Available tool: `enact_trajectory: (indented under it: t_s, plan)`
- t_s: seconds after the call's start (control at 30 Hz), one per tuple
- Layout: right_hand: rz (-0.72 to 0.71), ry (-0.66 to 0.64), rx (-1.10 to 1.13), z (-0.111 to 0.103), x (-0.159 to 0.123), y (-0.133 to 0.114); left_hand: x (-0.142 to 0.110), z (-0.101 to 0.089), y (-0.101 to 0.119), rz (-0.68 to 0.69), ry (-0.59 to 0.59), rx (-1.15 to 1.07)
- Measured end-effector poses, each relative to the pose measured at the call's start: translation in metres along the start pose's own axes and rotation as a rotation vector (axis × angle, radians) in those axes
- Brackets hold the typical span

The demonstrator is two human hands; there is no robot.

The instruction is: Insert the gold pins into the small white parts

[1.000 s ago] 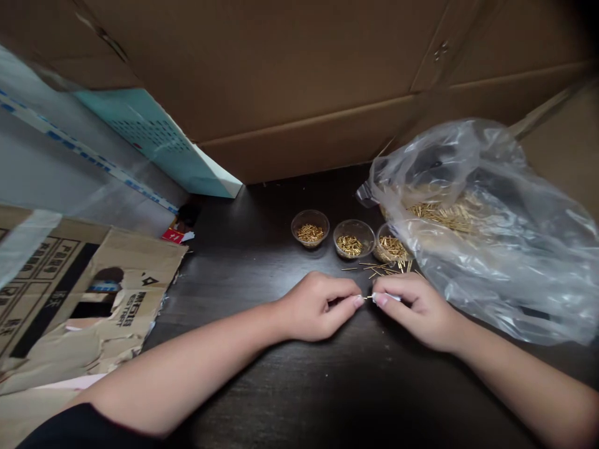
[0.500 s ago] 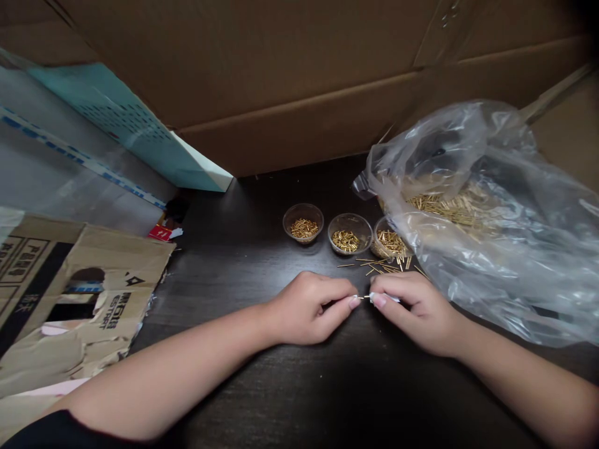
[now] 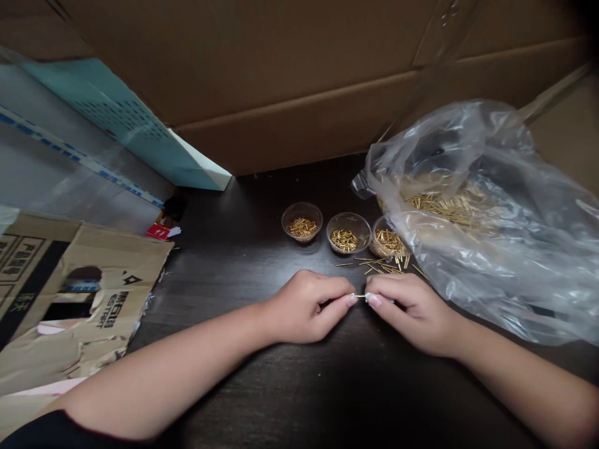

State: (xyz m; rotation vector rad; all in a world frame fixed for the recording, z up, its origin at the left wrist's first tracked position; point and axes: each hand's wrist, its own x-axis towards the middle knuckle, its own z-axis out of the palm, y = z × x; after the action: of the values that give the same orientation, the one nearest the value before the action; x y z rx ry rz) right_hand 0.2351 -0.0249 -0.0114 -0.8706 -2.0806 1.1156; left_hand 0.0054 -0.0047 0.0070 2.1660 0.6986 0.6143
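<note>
Pinching one thin gold pin (image 3: 359,296) over the dark wood counter (image 3: 262,212), at centre of view. Left hand (image 3: 304,308) and right hand (image 3: 412,312) meet at the pin, fingers clenched: left fingers (image 3: 350,300) at one end, right fingers (image 3: 373,300) at the other. Small white bit (image 3: 381,300) sits in the right grip, too small to identify.

Progress as it lies: three clear plastic cups in a row ahead of the hands, leftmost cup (image 3: 302,221), middle cup (image 3: 349,232), rightmost cup (image 3: 386,241). Each has only a shallow layer of gold pins. Rightmost cup touches or sits just under the edge of a clear plastic bag (image 3: 491,268), which holds a much larger heap of pins (image 3: 442,209). Loose pins (image 3: 381,265) lie scattered on the counter just below that cup, between it and the right hand. Most of the visible stock looks to be in the bag, not the cups.

Around: torn cardboard sheet (image 3: 88,293) on the left, cardboard box wall (image 3: 234,81) behind.
</note>
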Motion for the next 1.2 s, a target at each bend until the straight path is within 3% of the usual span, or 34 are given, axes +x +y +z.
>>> enact_trajectory:
  t_s: [0.37, 0.53, 0.77, 0.97, 1.2]
  plan:
    - [-0.064, -0.064, -0.053, 0.000, -0.001, 0.001, 0.002, -0.006, 0.000, -0.068, -0.086, -0.098]
    - [-0.114, -0.037, -0.120, 0.003, -0.003, 0.003, 0.001, -0.005, -0.001, -0.045, -0.065, -0.087]
    - [-0.181, 0.001, -0.276, 0.005, -0.002, 0.001, -0.003, 0.002, -0.001, 0.010, -0.002, 0.060]
    - [-0.137, 0.026, -0.286, 0.009, -0.004, 0.001, -0.008, 0.009, -0.004, 0.129, 0.062, 0.317]
    - [-0.083, -0.007, -0.164, 0.009, -0.005, -0.002, -0.010, 0.007, -0.004, 0.236, -0.015, 0.531]
